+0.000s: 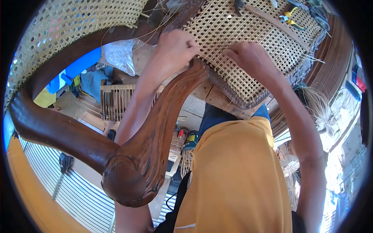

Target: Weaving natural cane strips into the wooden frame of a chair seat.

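Head view, cane panel (229, 29) under hands (175, 50) (250, 58), perhaps touching

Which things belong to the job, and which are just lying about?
Probably the job:
- tan woven cane panel with carved wooden rim
- curved, carved brown wooden armrest
- yellow-handled pliers

Probably lying about:
- crumpled clear plastic bag
- bright blue object, kind unclear

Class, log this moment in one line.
left hand: at cane panel's edge; right hand: over cane panel; grips: unclear; hammer: on panel
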Motion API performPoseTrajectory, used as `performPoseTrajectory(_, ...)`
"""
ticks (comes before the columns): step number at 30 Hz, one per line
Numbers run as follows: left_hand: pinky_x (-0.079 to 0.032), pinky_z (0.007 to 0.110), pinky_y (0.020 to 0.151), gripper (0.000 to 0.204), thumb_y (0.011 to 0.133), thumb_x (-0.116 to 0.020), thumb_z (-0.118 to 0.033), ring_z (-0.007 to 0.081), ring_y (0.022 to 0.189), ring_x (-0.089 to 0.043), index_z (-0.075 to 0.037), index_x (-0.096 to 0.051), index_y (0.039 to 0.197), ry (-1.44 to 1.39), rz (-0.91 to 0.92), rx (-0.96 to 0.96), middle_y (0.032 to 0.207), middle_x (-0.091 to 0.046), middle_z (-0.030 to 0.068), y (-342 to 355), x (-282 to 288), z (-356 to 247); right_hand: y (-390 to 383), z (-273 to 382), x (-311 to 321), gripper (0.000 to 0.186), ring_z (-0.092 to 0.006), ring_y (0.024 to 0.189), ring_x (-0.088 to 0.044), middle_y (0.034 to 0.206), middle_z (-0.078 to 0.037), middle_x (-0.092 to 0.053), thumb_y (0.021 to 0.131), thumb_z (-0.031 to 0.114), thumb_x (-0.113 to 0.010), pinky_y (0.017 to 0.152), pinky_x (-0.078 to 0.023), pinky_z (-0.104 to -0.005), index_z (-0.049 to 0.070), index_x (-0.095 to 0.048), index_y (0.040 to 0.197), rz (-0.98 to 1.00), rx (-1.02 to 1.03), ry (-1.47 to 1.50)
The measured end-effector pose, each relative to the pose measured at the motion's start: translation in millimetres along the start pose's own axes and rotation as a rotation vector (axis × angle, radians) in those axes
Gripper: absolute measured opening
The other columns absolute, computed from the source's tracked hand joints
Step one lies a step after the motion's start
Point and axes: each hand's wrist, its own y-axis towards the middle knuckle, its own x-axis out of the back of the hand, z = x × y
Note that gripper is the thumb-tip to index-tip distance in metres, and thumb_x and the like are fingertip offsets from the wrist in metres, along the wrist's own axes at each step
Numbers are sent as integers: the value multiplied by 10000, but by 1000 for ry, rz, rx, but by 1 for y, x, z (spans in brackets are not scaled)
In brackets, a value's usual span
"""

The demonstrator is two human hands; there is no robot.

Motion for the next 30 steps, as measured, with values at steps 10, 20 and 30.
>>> performPoseTrajectory(10,-508,346,698,208,808,-622,-207,240,726,-678,-17,-683,867,-114,-141,196,749,-685,123,-11,-12,15,-8,35,-30,289,-248,596,-608,652,-140,-618,829,280,-688,603,-477,-375,-7,-655,810,-33,-222,417)
performPoseTrajectory(20,-458,216,570,187,841,-647,-183,81,627,-609,-8,-656,906,-298,9,360,723,-679,63,-20,-2,24,-4,31,-32,215,-335,673,-646,678,-200,-622,845,196,-633,655,-498,-437,-18,-630,822,-131,-130,251)
performPoseTrajectory(30,-500,313,689,200,812,-684,-206,198,738,-653,-31,-676,907,-97,-201,226,804,-676,90,-14,-25,38,-8,14,-16,229,-355,648,-628,666,-209,-613,861,202,-623,641,-493,-439,-25,-619,834,-179,-77,187)
